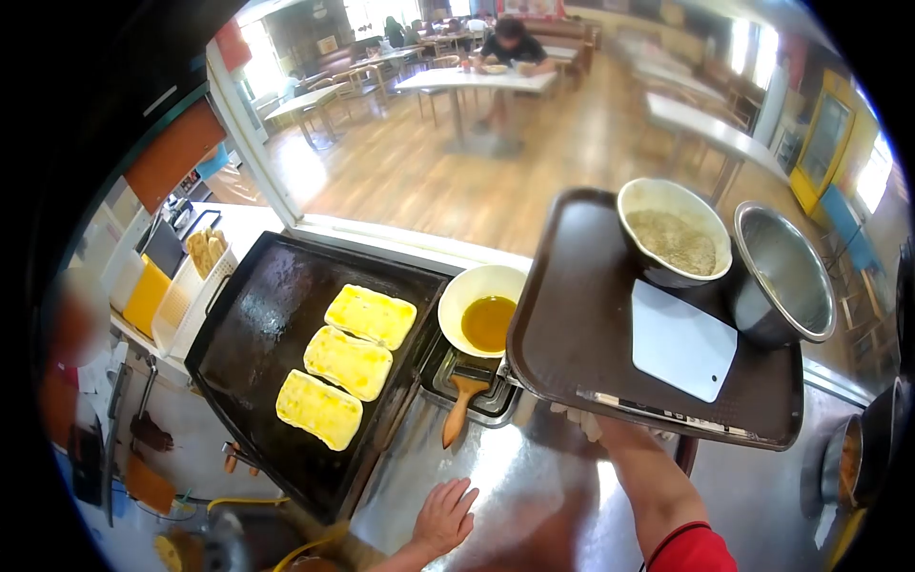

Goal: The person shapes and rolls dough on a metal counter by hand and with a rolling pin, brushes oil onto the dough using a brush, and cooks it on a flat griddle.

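Note:
My left hand [446, 515] is over the steel counter [419, 458], fingers spread, holding nothing. My right forearm [648, 467] reaches under the near edge of a brown tray [572, 315]; the tray hides that hand, and something pale and crumpled shows beside it. A bowl of pale, wet-looking mixture [672, 240], a white plastic scraper [681, 338] and a steel bowl [786, 272] are on the tray. Three yellow-coated rectangular pieces [319, 410] lie on the black griddle [253, 324]. Between griddle and tray are a bowl of amber liquid [487, 322] and a wooden-handled brush [462, 405].
At the left, a white basket [195, 291] holds browned pieces. A ledge [410, 250] runs behind the griddle. Beyond it, a person [513, 48] sits at a table in a dining room. Pots [848, 462] stand at the right edge.

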`<state>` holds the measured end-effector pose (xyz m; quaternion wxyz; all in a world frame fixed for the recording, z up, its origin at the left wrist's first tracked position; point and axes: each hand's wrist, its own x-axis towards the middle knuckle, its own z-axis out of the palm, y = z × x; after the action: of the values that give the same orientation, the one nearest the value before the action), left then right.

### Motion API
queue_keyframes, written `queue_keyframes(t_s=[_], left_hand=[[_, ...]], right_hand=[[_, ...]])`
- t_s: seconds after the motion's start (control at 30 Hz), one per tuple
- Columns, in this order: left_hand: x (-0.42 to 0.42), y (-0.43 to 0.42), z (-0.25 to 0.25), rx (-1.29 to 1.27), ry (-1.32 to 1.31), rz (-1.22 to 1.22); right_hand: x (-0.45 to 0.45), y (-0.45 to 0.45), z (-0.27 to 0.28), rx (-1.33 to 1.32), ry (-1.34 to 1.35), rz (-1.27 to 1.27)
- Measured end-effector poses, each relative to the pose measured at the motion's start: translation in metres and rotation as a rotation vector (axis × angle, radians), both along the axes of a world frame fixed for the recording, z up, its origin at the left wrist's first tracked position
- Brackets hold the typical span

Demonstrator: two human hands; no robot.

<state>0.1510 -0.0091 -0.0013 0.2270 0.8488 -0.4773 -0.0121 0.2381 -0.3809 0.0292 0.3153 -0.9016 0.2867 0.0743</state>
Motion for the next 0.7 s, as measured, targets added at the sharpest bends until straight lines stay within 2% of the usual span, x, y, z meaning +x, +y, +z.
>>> queue_keyframes(t_s=[0.2, 0.33, 0.4, 0.47, 0.53, 0.63, 0.7], left_hand=[[0.001, 0.001, 0.001, -0.027, -0.002, -0.010], [0.001, 0.003, 0.002, -0.102, 0.103, 0.017], [0.000, 0.005, 0.000, -0.155, 0.146, 0.019], [0.002, 0.007, 0.002, -0.181, 0.160, -0.004], [0.001, 0.007, 0.007, -0.178, 0.151, -0.049], [-0.001, 0.000, 0.018, -0.060, 0.079, -0.240], [-0.008, -0.020, 0.030, -0.110, 0.059, -0.336]], right_hand=[[-0.057, 0.042, 0.053, 0.057, -0.201, 0.072], [-0.129, 0.101, 0.076, -0.181, -0.559, 0.107], [-0.182, 0.128, 0.071, -0.074, -0.577, 0.048], [-0.240, 0.146, 0.040, 0.041, -0.387, -0.041], [-0.277, 0.159, 0.008, -0.092, -0.400, 0.026], [-0.271, 0.175, 0.011, -0.177, -0.380, 0.079], [-0.250, 0.192, 0.014, -0.203, -0.359, 0.097]])
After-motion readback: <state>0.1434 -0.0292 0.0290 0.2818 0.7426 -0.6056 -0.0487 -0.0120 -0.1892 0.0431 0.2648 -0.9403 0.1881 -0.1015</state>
